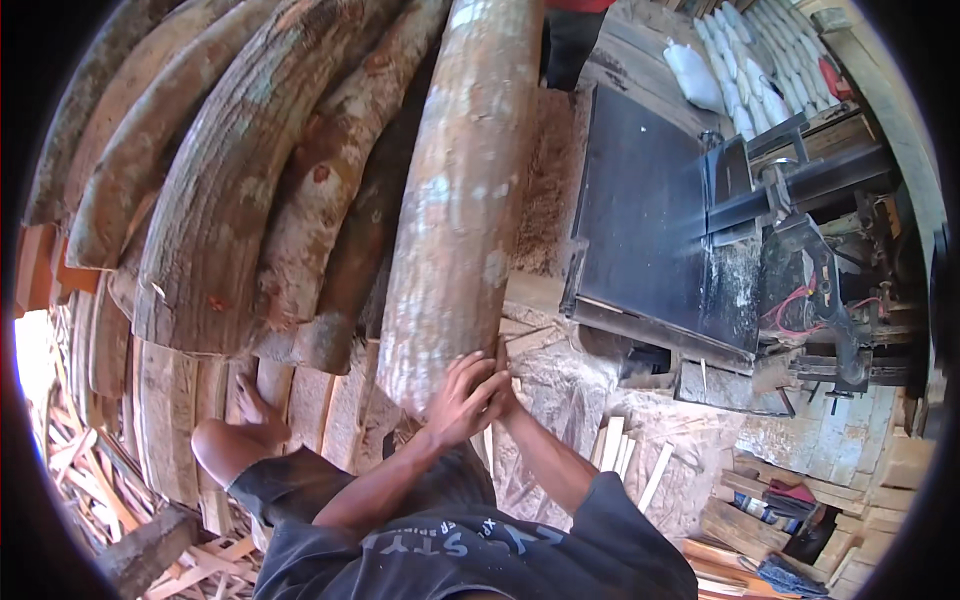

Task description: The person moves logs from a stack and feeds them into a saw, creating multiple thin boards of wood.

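At far left, loose wood scraps (80, 440) are lying in a heap below the stacked logs (230, 200), which are extending away from the viewer side by side. Beneath them, the person's bare foot (258, 405) is resting near upright-looking pale boards (168, 420). At centre, the large log (455, 210) in hand is running from the upper edge down toward the person's torso, its near end lying just beyond the dark shirt (480, 550). The left hand (462, 395) is lying on this near end, fingers bent against the bark; whether it is gripping, one cannot tell. The right hand (498, 392) is touching the left at the log's right edge, partly covered, so its closure cannot be told either. Above and to the right, a second person's dark trouser leg (572, 50) is showing beside the log. Farther right, a dark flat counter (640, 210) is adjoining machinery (815, 260) with reddish wires (795, 300), while filled white sacks (745, 75) are lying beyond.
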A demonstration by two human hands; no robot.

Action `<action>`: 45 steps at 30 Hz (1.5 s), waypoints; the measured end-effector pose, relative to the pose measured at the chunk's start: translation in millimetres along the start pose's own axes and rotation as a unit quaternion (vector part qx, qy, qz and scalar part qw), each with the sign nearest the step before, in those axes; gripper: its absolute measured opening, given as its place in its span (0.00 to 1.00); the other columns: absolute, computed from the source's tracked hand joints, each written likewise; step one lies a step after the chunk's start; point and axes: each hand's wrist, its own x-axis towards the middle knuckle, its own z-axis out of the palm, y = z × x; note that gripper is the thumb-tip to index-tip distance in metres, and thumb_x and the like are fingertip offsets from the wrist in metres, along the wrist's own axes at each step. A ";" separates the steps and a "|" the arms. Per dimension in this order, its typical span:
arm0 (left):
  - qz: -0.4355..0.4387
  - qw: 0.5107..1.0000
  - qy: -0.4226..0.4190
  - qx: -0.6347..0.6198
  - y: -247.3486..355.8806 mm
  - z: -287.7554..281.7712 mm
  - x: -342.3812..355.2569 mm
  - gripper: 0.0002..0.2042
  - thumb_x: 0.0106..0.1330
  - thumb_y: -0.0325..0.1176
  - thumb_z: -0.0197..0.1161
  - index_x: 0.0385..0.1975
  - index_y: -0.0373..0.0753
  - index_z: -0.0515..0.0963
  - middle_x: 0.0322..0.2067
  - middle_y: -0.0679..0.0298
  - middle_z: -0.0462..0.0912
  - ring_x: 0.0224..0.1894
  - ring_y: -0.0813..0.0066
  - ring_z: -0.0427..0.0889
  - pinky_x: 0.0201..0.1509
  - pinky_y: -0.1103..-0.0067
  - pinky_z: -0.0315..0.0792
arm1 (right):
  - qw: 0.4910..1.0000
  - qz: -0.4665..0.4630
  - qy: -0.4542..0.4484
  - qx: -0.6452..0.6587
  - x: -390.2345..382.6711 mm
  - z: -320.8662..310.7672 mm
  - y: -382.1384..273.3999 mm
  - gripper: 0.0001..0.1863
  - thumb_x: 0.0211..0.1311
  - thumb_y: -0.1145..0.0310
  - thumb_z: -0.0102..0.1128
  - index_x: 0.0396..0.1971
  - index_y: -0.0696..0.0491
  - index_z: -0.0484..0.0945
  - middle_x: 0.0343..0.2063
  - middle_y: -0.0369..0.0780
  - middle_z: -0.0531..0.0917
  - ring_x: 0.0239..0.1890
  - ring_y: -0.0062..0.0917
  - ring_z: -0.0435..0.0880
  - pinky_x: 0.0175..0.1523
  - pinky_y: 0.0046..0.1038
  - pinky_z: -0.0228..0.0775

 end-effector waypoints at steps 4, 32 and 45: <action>-0.109 0.983 -0.005 -0.146 -6.4 -10.7 -3.6 0.07 0.55 0.28 0.67 0.32 0.38 0.78 0.36 0.59 0.81 0.45 0.64 0.79 0.48 0.72 0.73 | 0.990 0.084 0.087 0.078 22.8 -36.0 -20.6 0.45 0.59 0.29 0.34 0.62 0.52 0.61 0.52 0.42 0.75 0.53 0.33 0.74 0.60 0.34 0.67; -0.489 0.560 0.272 -0.611 -171.1 89.7 -114.1 0.34 0.64 0.62 0.45 0.60 0.40 0.64 0.57 0.56 0.70 0.57 0.55 0.70 0.59 0.57 0.65 | 0.937 0.169 0.107 0.287 42.2 -139.6 66.9 0.27 0.65 0.43 0.40 0.55 0.45 0.71 0.53 0.36 0.75 0.58 0.33 0.69 0.64 0.39 0.60; -0.301 0.699 0.648 -0.044 -108.7 -303.4 -68.9 0.26 0.70 0.51 0.43 0.62 0.42 0.63 0.57 0.59 0.70 0.61 0.65 0.66 0.66 0.64 0.51 | 0.926 0.068 0.365 -0.065 -5.0 -49.9 -40.1 0.43 0.54 0.28 0.42 0.61 0.46 0.62 0.55 0.38 0.69 0.55 0.32 0.67 0.60 0.39 0.54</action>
